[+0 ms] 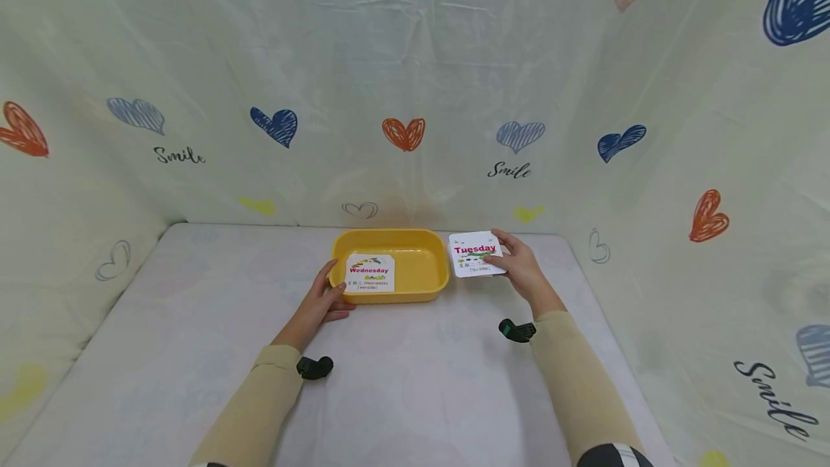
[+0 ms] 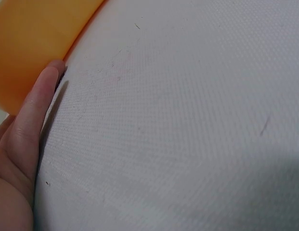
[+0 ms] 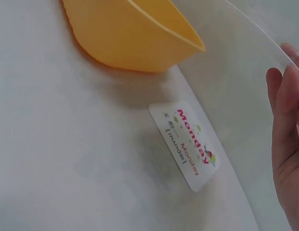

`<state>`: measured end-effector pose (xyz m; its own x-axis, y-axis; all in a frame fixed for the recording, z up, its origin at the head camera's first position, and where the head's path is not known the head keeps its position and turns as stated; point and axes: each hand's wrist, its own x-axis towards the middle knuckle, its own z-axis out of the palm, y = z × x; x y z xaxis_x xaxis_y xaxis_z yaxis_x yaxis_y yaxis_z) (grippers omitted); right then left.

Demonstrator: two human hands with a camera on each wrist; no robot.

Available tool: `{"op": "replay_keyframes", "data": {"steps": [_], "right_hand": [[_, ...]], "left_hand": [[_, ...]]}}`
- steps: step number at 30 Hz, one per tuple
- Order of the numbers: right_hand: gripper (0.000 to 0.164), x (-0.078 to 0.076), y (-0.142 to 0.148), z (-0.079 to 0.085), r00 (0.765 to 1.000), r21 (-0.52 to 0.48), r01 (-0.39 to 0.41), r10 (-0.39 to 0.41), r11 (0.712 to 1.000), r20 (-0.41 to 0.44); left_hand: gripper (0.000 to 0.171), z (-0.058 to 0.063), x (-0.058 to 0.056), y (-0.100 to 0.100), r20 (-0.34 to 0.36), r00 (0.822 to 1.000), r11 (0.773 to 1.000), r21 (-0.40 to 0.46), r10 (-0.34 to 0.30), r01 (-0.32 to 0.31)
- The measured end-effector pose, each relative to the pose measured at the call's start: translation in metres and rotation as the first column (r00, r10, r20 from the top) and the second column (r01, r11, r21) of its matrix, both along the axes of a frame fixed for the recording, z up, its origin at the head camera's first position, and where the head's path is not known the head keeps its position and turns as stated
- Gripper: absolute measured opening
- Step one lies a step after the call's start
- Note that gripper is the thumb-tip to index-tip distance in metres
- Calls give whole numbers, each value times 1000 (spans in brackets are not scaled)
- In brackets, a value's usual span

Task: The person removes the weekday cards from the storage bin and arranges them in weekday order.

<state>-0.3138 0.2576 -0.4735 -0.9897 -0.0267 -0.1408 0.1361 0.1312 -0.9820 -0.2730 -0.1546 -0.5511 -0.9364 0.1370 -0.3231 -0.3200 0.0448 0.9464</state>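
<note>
A yellow plastic tray (image 1: 421,265) stands near the table's back edge. Inside it, at the left, lies a white card printed "Wednesday" (image 1: 369,283). My left hand (image 1: 316,306) holds the tray's front left corner, thumb at the rim and fingers along the outer wall. To the right of the tray, my right hand (image 1: 521,270) pinches a white "Tuesday" card (image 1: 468,256) by its right side. The right wrist view shows a "Monday" card (image 3: 187,147) lying face up on the table below the raised card; in the head view it is hidden.
A white cloth covers the table (image 1: 402,380). Behind it and at both sides hangs a pale curtain (image 1: 415,56) with printed hearts. Each wrist wears a small black camera, one at the left (image 1: 315,367) and one at the right (image 1: 516,331).
</note>
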Motion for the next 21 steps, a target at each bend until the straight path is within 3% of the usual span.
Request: {"op": "replay_keyframes", "data": {"steps": [8, 16, 21], "right_hand": [[81, 1, 21, -8, 999, 106, 27, -29, 994, 14], [68, 1, 40, -18, 997, 13, 71, -71, 997, 13], [70, 3, 49, -25, 993, 52, 104, -107, 993, 42]], "left_hand": [[66, 0, 0, 0, 3, 1000, 1000, -8, 4, -4], [65, 0, 0, 0, 6, 1000, 1000, -15, 13, -13], [65, 0, 0, 1, 11, 1000, 1000, 0, 17, -17]]}}
